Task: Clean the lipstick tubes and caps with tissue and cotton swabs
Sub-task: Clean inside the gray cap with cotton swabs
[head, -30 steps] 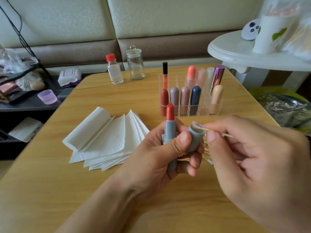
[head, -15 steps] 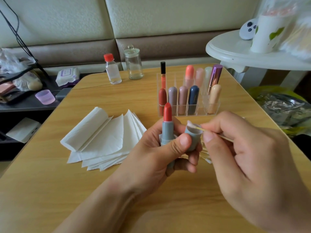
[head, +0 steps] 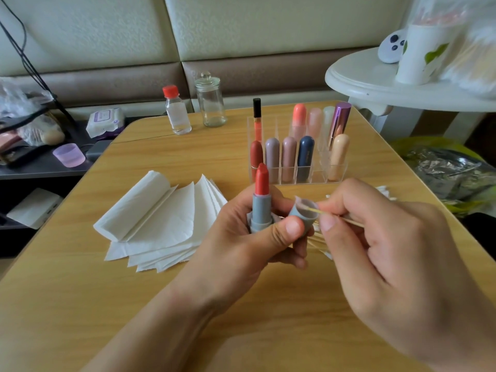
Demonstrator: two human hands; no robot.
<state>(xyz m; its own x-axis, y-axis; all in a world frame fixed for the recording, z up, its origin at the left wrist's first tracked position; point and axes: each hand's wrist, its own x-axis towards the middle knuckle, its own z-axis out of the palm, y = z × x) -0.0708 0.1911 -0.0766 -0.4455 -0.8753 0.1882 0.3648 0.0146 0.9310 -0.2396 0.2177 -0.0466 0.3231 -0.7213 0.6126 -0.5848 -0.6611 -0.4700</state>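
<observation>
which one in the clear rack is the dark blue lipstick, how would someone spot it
On the wooden table, past the hands, stands a clear acrylic organizer filled with upright capped lipsticks. Look at its front row: the navy lipstick is fourth from the left, between a mauve-pink tube and a peach one. It is the only dark blue tube in the rack.

- The left hand grips a grey lipstick, upright with its red stick out, and a grey cap beside it, mouth tilted up.
- The right hand pinches a swab whose tip sits inside the cap.
- Left of the lipstick, fanned tissues lie on the table.
- Behind it, a clear rack holds capped lipsticks.
- Behind the rack to the left stand a red-capped bottle and a glass jar.
</observation>
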